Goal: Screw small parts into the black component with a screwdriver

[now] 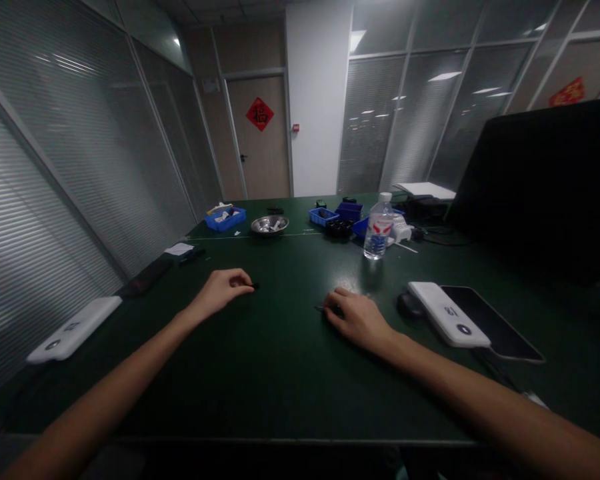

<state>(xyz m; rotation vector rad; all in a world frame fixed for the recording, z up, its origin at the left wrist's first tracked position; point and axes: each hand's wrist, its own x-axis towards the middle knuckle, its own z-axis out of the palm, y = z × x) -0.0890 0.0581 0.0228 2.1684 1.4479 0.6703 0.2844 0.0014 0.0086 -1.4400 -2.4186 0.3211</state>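
My left hand (227,288) is above the green tabletop (280,360), left of the middle. Its thumb and fingertips pinch a small black piece (255,286), too small to name. To the right, my right hand (354,316) rests low at the table, fingers curled inward. A thin, dark, pointed piece (319,308) sticks out from its fingertips toward the left; its kind cannot be made out. The hands are apart, with bare tabletop between them.
Beyond the hands stand a metal bowl (270,225), a blue tray (225,219), more blue bins (349,212) and a water bottle (379,227). White power banks lie left (75,328) and right (447,313), the right one against a dark tablet (495,323). A black monitor (540,193) rises at right.
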